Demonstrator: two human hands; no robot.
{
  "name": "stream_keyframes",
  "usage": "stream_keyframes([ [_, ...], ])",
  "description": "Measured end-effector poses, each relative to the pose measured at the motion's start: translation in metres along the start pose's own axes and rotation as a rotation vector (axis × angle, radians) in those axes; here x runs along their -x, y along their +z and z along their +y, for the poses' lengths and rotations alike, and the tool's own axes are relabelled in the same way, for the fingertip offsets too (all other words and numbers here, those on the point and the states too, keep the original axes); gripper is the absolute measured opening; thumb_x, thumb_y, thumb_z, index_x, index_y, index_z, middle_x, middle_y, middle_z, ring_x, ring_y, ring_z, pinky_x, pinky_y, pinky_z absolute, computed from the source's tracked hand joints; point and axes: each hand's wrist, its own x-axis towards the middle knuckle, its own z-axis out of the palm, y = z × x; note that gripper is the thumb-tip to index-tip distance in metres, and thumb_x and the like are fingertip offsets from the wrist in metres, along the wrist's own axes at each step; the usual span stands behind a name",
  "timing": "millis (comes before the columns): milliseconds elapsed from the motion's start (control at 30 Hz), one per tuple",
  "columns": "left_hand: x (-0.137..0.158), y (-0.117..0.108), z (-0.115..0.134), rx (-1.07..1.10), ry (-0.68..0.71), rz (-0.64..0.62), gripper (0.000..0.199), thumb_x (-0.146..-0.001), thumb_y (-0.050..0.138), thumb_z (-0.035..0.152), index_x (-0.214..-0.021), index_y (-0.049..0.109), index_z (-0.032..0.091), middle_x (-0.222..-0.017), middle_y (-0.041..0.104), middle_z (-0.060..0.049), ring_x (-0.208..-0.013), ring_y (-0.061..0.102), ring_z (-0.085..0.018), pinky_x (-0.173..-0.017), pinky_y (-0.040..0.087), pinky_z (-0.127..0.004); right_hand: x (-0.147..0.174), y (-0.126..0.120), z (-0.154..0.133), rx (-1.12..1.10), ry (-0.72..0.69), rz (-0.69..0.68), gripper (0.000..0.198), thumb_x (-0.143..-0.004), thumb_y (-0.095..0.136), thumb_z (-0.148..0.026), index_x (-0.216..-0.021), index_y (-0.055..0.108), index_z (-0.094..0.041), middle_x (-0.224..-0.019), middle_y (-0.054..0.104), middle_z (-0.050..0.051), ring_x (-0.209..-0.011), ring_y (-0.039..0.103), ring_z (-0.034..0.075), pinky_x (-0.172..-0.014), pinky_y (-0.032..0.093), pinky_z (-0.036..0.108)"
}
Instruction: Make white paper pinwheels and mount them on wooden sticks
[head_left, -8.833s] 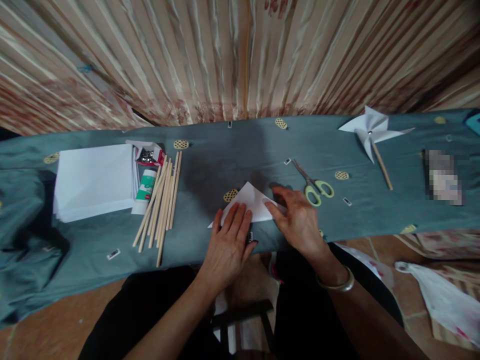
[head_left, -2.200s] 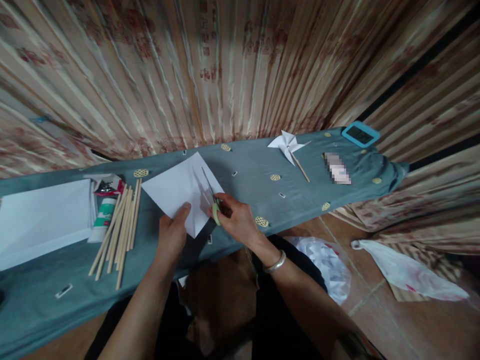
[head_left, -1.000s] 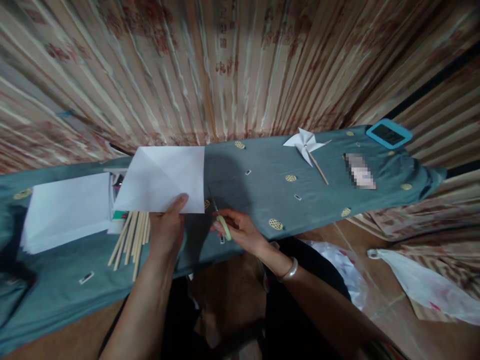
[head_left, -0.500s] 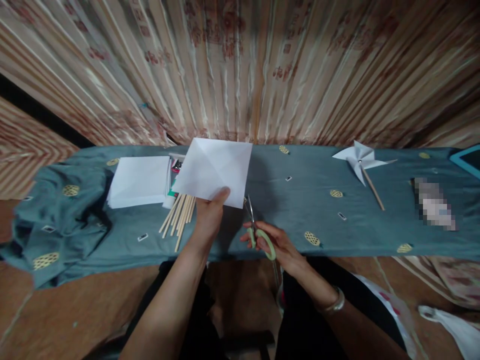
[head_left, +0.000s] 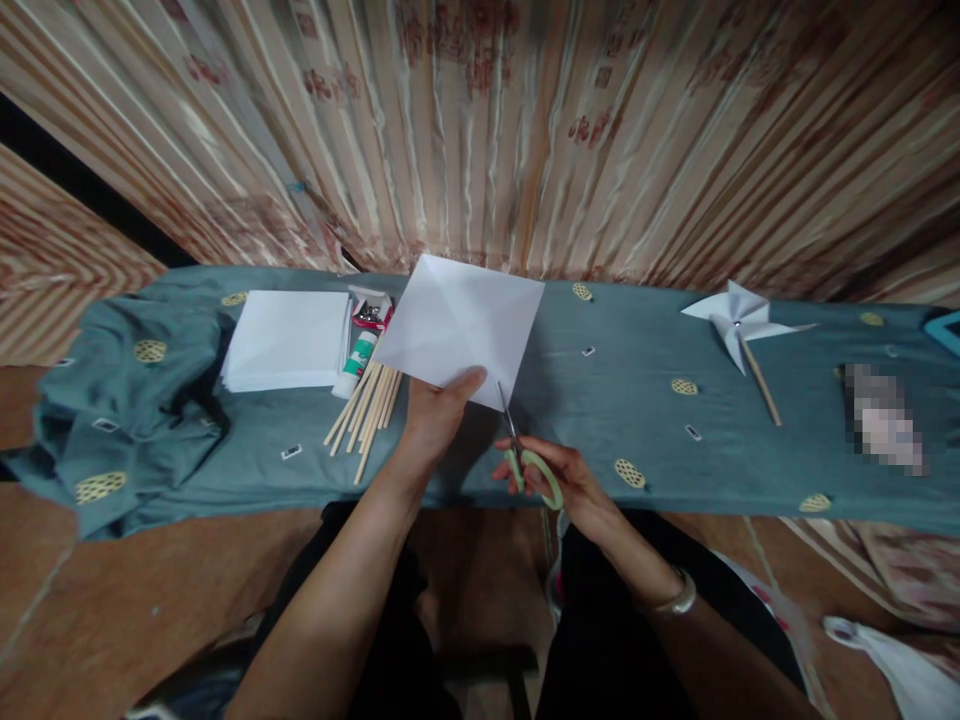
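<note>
My left hand [head_left: 442, 410] pinches the near edge of a white paper square [head_left: 461, 325], thumb on top and the other fingers underneath. Faint diagonal creases cross the sheet, which is held above the table. In my right hand [head_left: 559, 480] is a pair of scissors [head_left: 540, 473] with light green handles. One blade lies over the paper's near corner, beside my left thumb; the other blade is largely hidden by the sheet. How far the paper is cut, if at all, I cannot tell.
Left of the sheet are a paper stack [head_left: 289, 338], a glue stick [head_left: 356, 362], an open red box of small metal pieces [head_left: 370, 310] and several wooden sticks [head_left: 364, 420]. A paper pinwheel [head_left: 739, 320] lies right on the green tablecloth [head_left: 652, 350]. A curtain [head_left: 480, 150] hangs behind.
The paper has turned so its near corner points toward me. The scissors have come up to that corner, with a blade now overlapping it. My view has shifted slightly.
</note>
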Motion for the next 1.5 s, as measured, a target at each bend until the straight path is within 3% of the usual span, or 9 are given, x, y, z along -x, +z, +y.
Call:
stream_keyframes([
  [400, 0.0047, 0.0005, -0.0018, -0.022, -0.020, -0.036, 0.030, -0.059, 0.077, 0.026, -0.085, 0.066, 0.015, -0.092, 0.072, -0.008, -0.091, 0.067, -0.023, -0.089, 0.050, -0.037, 0.0018, -0.0017, -0.0072, 0.010, -0.007, 0.016, 0.053, -0.073, 0.072, -0.059, -0.110, 0.069, -0.022, -0.089, 0.073, 0.005, -0.070, 0.060, 0.013, -0.068, 0.050, 0.028],
  [700, 0.0049, 0.0006, -0.0043, -0.007, -0.006, -0.038, 0.036, -0.059, 0.078, 0.024, -0.092, 0.068, 0.015, -0.091, 0.073, -0.007, -0.085, 0.067, -0.022, -0.085, 0.052, -0.037, 0.0028, -0.0035, -0.0079, 0.097, -0.021, 0.000, 0.057, -0.076, 0.067, -0.062, -0.117, 0.068, -0.021, -0.096, 0.073, 0.009, -0.074, 0.062, 0.016, -0.065, 0.050, 0.029],
  [1500, 0.0049, -0.0032, -0.0037, -0.019, -0.015, -0.062, 0.032, -0.060, 0.077, 0.025, -0.088, 0.066, 0.014, -0.084, 0.072, -0.005, -0.085, 0.068, -0.022, -0.086, 0.052, -0.036, -0.0003, -0.0023, -0.0048, 0.029, -0.028, -0.002, 0.051, -0.075, 0.072, -0.058, -0.112, 0.070, -0.022, -0.080, 0.071, 0.003, -0.066, 0.060, 0.012, -0.061, 0.048, 0.025],
])
